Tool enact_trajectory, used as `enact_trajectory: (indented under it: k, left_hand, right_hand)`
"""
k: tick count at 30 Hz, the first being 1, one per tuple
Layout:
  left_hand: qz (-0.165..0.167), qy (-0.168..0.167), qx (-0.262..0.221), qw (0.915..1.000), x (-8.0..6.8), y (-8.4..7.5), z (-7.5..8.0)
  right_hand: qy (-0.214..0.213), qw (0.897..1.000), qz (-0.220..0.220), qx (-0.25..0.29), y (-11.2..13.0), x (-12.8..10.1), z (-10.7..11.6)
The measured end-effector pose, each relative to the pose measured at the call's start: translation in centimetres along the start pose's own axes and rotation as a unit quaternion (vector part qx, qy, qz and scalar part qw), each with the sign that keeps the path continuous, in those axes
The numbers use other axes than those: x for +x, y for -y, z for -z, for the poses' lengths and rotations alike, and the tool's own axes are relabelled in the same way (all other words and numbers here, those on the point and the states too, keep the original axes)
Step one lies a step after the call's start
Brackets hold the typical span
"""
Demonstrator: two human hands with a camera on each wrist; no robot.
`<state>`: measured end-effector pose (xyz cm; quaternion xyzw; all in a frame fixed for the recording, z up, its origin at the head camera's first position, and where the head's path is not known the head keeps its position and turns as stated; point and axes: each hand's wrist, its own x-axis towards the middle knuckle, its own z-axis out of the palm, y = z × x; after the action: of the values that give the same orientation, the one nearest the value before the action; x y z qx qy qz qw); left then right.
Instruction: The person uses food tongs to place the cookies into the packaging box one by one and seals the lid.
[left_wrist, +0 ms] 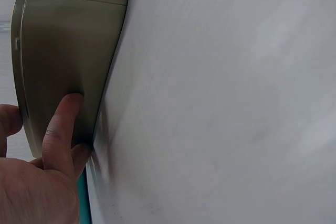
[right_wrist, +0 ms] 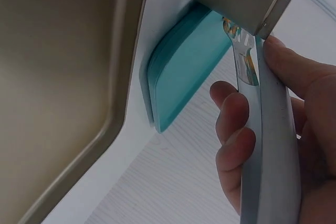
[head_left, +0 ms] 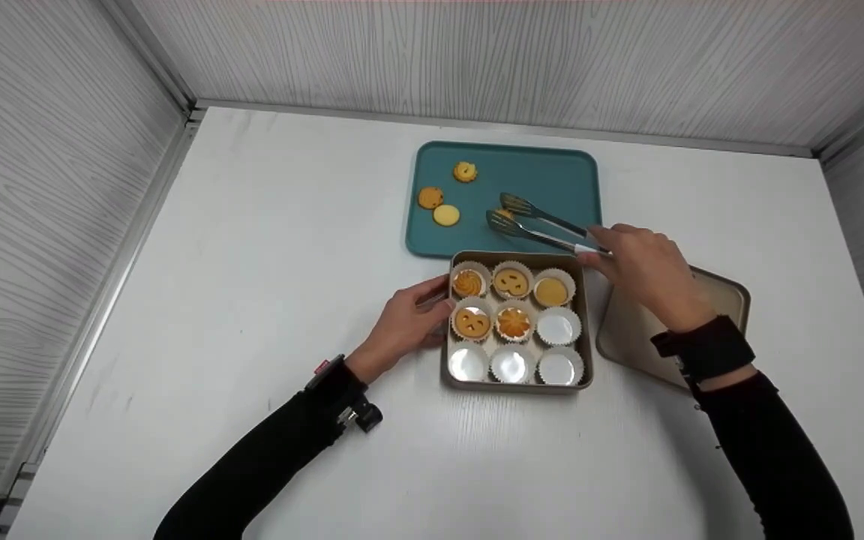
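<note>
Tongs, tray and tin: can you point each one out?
Tongs (right_wrist: 277, 135): right wrist view, on the handle.
Tray (head_left: 556, 176): head view, on its bare floor.
Tin (left_wrist: 68, 43): left wrist view, on its outer wall.

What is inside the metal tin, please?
Inside the metal tin are nine white paper cups. Five show a cookie in them, and four are empty. Anything under the cups or cookies cannot be seen, because they cover it.

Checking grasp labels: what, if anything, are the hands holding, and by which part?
The right hand holds the tongs by their handles, a cookie between their heads. The left hand holds the tin by its left wall.
</note>
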<state>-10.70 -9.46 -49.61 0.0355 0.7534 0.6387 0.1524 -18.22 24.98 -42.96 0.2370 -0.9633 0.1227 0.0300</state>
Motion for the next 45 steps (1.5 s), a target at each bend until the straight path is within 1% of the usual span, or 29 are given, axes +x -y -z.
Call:
enact_trajectory:
  k: [2,6,12,16,19,24,32,37,41,45]
  left_hand:
    - [0.000,0.001,0.002,1.0000,0.0,0.1,0.0]
    - [0.003,0.002,0.002,1.0000,0.0,0.0,-0.1]
    - [0.003,0.000,-0.002,1.0000,0.0,-0.1,-0.2]
    - [0.004,-0.001,-0.002,1.0000,0.0,0.0,-0.2]
    - [0.007,-0.003,0.001,1.0000,0.0,-0.1,-0.2]
    - [0.012,-0.006,-0.002,0.9999,0.0,-0.1,-0.2]
    - [0.007,-0.002,-0.012,0.9999,-0.1,-0.1,0.0]
    - [0.007,0.001,-0.019,0.9998,-0.1,-0.1,0.0]
    - [0.004,0.005,-0.022,0.9997,-0.2,0.0,0.0]
    - [0.000,0.004,-0.020,0.9998,-0.1,-0.1,0.0]
  right_hand:
    - [-0.006,1.000,0.001,-0.001,-0.1,-0.2,-0.1]
    - [-0.005,1.000,-0.005,-0.001,-0.2,-0.5,-0.2]
    - [-0.010,1.000,-0.008,0.005,-0.1,-1.2,0.2]
    - [-0.023,1.000,-0.005,0.016,-0.1,-1.8,0.7]
    - [-0.041,0.999,0.007,0.022,-0.1,-2.3,1.0]
    - [-0.066,0.997,0.029,0.018,-0.2,-3.7,1.8]
    - [-0.090,0.996,0.025,0.006,-0.2,-6.1,3.0]
    - [-0.095,0.995,0.022,0.002,-0.2,-7.6,4.0]
    - [-0.104,0.994,0.030,0.002,-0.3,-8.8,4.5]
    - [-0.119,0.992,0.048,0.008,-0.5,-9.9,4.7]
